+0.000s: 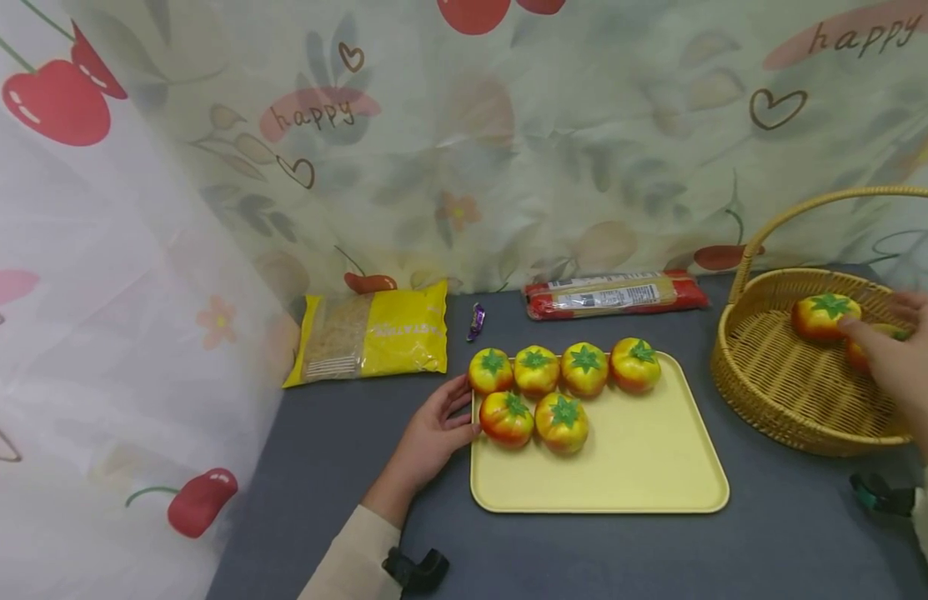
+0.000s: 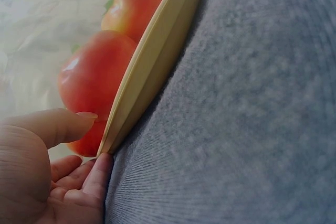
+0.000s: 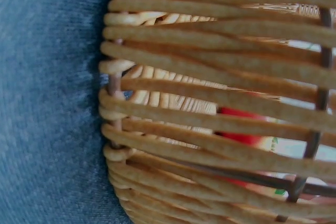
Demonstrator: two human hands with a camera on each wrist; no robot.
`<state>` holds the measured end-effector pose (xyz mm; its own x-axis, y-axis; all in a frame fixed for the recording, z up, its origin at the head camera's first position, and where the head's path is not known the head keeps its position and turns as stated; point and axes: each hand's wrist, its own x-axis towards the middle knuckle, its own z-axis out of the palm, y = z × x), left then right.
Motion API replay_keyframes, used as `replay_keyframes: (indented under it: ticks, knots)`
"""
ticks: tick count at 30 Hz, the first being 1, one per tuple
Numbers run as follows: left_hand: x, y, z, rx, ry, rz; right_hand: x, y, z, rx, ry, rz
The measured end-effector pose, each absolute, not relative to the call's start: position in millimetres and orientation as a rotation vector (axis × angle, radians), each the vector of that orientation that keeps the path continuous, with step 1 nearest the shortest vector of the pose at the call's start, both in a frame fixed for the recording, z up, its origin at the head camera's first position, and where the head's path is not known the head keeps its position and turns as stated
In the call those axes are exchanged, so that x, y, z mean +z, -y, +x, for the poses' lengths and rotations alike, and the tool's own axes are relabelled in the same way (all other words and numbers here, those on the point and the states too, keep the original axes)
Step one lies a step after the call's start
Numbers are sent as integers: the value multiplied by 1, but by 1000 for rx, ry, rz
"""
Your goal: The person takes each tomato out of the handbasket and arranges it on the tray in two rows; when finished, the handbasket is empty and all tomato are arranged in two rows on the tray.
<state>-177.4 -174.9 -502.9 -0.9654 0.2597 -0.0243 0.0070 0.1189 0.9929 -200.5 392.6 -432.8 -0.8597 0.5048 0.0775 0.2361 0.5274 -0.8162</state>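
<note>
1. I see my left hand [image 1: 433, 433] resting on the grey cloth table top [image 1: 343, 467] against the left edge of the pale yellow rectangular plastic tray [image 1: 644, 467]. Its fingers are loosely spread and touch the rim; I judge that they steady the tray so it cannot slide.
2. Just beyond those fingertips, six red-and-yellow toy tomatoes with green stalk caps [image 1: 537, 371] sit on the tray in two rows, packed into the corner nearest the left hand, which leaves the far part of the tray bare.
3. The left wrist view shows the thumb [image 2: 58, 124] level with the nearest tomato and a fingertip [image 2: 100, 166] at the tray's rim [image 2: 152, 61].
4. My right hand [image 1: 902, 375] reaches into the woven wicker basket with an arched handle [image 1: 779, 392], fingers curled round a toy tomato that is mostly hidden beneath the palm.
5. A second tomato in the basket [image 1: 824, 315] lies just beyond the right fingertips, touching them or nearly so.
6. Well beyond the left hand lie a yellow noodle packet [image 1: 373, 337], a small purple wrapped sweet [image 1: 475, 321] and a long red packet [image 1: 614, 293].
</note>
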Motion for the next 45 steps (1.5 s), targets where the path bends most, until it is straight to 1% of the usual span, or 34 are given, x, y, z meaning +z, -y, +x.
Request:
replay_keyframes:
  ticks: [5,11,18,28,37,42,45]
  knots:
    - [-503,175,-178,1950,-2196,270,-434,-397,-200,1222,2579,-536]
    - [-504,176,-178,1947,-2192,271,-441,-405,-203,1037,2820,-317]
    - [-504,176,-179,1947,-2193,270,-448,-406,-207,1007,2951,-116]
    - [-505,177,-178,1944,-2198,269,-446,-404,-212,949,3058,5]
    - [-504,177,-178,1941,-2203,282,-444,-395,-210,1082,3071,92]
    - [-505,176,-178,1944,-2196,270,-445,-390,-209,1149,3001,176]
    - [-505,176,-179,1946,-2192,267,-444,-389,-208,1147,2957,178]
